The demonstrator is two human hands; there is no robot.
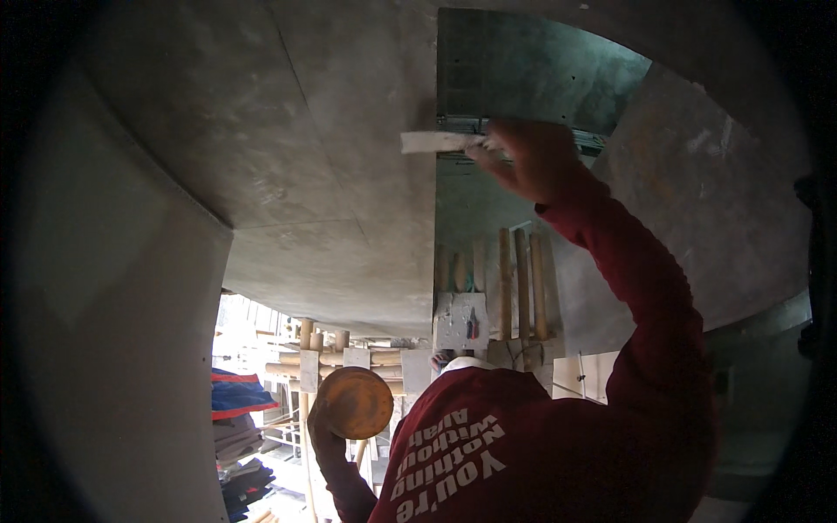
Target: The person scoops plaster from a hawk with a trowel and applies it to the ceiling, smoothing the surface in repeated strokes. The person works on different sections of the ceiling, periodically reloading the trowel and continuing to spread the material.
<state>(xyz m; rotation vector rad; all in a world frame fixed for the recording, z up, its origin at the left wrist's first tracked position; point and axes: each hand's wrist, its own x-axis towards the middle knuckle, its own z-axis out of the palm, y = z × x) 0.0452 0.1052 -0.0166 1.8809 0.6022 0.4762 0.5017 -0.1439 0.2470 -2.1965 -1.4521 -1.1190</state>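
My right hand is raised high, its fingers closed around a putty knife. The pale, flat blade points left and crosses the straight edge of a grey overhead panel, beside a rectangular opening. Whether the blade touches the panel, I cannot tell. Lower down on the left, my left hand grips a round bowl from its side. The bowl's orange-brown, stained underside shows, so its contents are hidden. My right arm wears a dark red sleeve.
A pale wall panel curves along the left. Several wooden poles stand beyond the opening. A grey board with small tools is below it. Blue cloth with red edging and stacked dark items lie at lower left.
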